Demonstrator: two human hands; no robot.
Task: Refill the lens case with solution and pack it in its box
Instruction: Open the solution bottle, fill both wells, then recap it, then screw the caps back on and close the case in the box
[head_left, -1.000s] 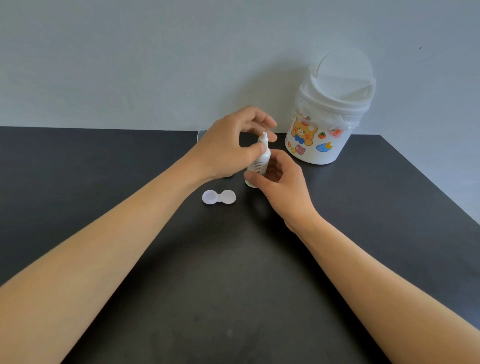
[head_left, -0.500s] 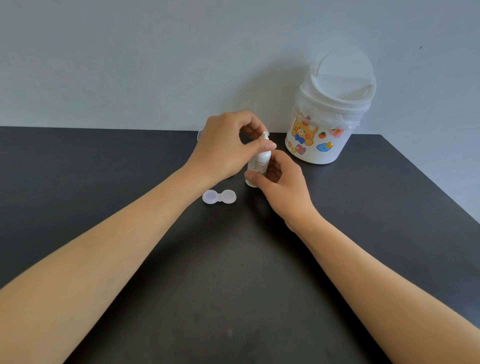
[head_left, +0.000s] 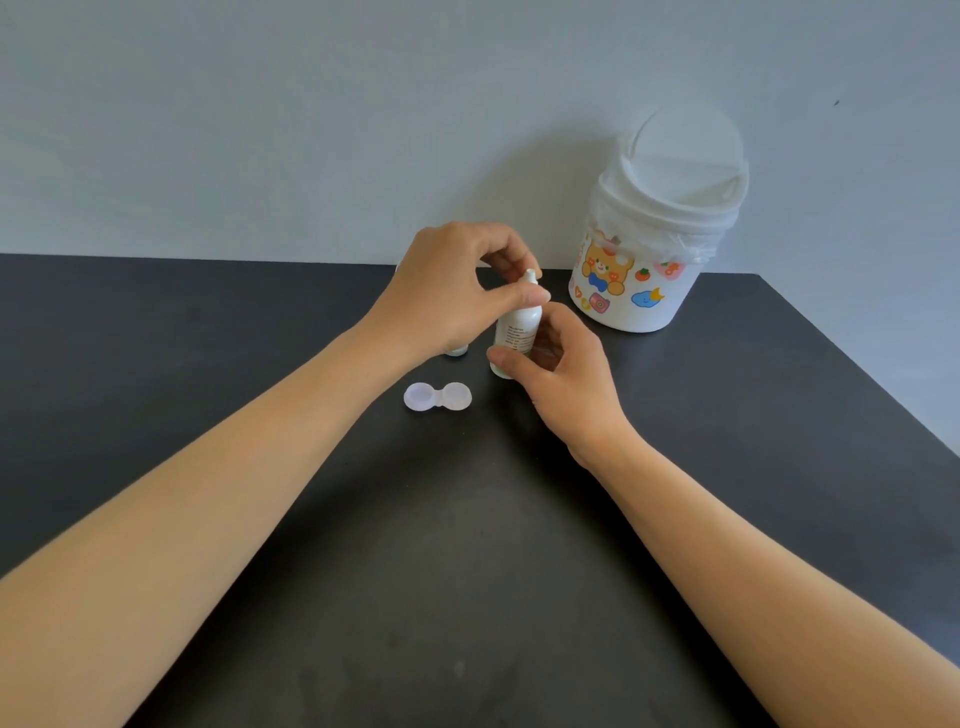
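Solution bottle (head_left: 517, 332): upright on tabletop (head_left: 467, 571), right hand (head_left: 563, 376) fingers curled round its base; left hand (head_left: 457, 296) pinches the tip. Step, as judged: working the cap. Lens case (head_left: 438, 397): open, just beside. Next: tilt nozzle over wells.

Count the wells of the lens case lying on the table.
2. The lens case lies near the left hand; its left well and right well are joined side by side, both uncapped.
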